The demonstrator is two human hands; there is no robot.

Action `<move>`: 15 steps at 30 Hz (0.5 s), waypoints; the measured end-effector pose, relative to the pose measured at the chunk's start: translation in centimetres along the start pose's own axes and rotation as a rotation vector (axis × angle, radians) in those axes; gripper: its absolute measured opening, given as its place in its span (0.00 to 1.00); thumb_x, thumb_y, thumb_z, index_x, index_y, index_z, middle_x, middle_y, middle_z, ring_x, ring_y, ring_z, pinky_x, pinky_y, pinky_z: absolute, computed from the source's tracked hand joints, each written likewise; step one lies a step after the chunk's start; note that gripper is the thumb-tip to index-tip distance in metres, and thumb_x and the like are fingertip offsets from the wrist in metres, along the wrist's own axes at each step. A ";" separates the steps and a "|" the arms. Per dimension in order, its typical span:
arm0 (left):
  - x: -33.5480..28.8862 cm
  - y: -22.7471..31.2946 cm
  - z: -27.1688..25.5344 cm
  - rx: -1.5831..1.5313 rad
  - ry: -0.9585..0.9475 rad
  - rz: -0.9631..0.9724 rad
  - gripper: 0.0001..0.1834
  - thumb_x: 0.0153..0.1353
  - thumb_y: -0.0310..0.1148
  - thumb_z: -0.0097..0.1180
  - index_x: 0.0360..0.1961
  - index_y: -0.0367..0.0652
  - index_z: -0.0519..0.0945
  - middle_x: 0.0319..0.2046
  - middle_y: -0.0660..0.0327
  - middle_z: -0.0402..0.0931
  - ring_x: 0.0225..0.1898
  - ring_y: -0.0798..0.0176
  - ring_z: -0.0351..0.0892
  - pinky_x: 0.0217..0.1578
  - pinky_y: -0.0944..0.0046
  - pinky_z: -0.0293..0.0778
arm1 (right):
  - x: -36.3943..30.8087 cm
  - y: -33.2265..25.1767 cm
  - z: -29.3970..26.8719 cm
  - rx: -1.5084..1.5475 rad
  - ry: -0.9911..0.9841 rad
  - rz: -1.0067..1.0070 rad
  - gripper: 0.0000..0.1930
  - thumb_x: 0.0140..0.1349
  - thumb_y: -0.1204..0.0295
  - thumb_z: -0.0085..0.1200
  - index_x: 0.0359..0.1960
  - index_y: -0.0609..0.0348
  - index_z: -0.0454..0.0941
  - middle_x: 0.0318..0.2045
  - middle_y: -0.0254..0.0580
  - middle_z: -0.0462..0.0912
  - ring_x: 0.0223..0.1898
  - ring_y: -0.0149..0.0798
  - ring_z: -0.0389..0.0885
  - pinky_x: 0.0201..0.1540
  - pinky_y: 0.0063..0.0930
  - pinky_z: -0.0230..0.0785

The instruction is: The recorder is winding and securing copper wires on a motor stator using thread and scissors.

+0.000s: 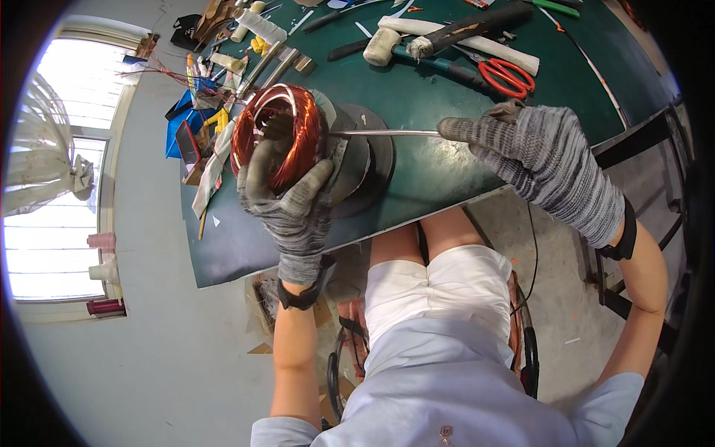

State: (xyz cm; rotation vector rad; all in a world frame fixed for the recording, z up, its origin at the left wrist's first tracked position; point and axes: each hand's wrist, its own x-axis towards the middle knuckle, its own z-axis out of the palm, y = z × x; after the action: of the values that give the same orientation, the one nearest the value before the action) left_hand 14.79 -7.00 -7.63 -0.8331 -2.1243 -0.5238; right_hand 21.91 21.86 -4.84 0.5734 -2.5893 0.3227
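A ring of red-orange copper wire windings (307, 123), with a white strip over its top, faces left at the end of a grey metal cylinder (356, 167). My left hand (287, 190), in a grey knitted glove, grips the near lower rim of the windings, fingers in the opening and thumb outside. From my right hand (525, 141), gloved the same way and closed, a thin metal rod (387, 132) runs level to the left. Its far tip meets the edge between windings and cylinder; whether it enters there I cannot tell. The rod's other end is hidden in my fist.
Beyond my hands on the green table (439, 175) lie a white-headed mallet (383, 46), red-handled scissors (506, 78) and a dark rod (473, 28). Spools, metal bars and a blue box (179, 127) crowd the far left. A dark metal frame (633, 145) stands right.
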 end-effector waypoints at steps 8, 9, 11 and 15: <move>0.6 -1.2 -2.8 0.124 -0.172 0.035 0.17 0.32 0.32 0.70 0.29 0.55 0.83 0.36 0.61 0.71 0.42 0.53 0.68 0.49 0.52 0.62 | 5.5 -1.1 -0.6 -0.188 -0.211 -0.162 0.17 0.56 0.73 0.52 0.47 0.42 0.77 0.20 0.35 0.75 0.21 0.35 0.75 0.24 0.27 0.68; 0.5 -1.0 -2.0 0.109 -0.111 0.048 0.18 0.30 0.35 0.71 0.29 0.56 0.83 0.35 0.61 0.71 0.41 0.53 0.67 0.45 0.54 0.63 | 5.5 -0.8 -1.3 -0.173 -0.192 -0.171 0.16 0.56 0.73 0.52 0.47 0.43 0.77 0.20 0.36 0.75 0.22 0.36 0.75 0.25 0.28 0.69; 0.5 -0.6 -1.1 0.096 -0.081 0.025 0.18 0.31 0.38 0.70 0.29 0.61 0.82 0.37 0.60 0.69 0.41 0.52 0.67 0.44 0.52 0.62 | 5.6 -0.2 -2.5 -0.139 -0.158 -0.201 0.15 0.56 0.74 0.52 0.46 0.45 0.78 0.21 0.37 0.76 0.22 0.37 0.76 0.26 0.28 0.69; 0.9 -0.6 -0.8 0.131 -0.033 0.070 0.13 0.35 0.45 0.66 0.27 0.63 0.80 0.36 0.60 0.67 0.35 0.53 0.67 0.38 0.52 0.60 | 3.8 0.9 3.5 0.557 -0.172 0.073 0.12 0.59 0.69 0.50 0.44 0.50 0.78 0.27 0.44 0.79 0.27 0.41 0.78 0.33 0.30 0.71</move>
State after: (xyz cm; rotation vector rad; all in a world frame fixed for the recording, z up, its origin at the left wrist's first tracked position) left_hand 14.34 -7.54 -6.50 -0.8435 -2.1258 -0.3324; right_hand 17.10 20.23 -6.18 0.7162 -2.6816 1.0816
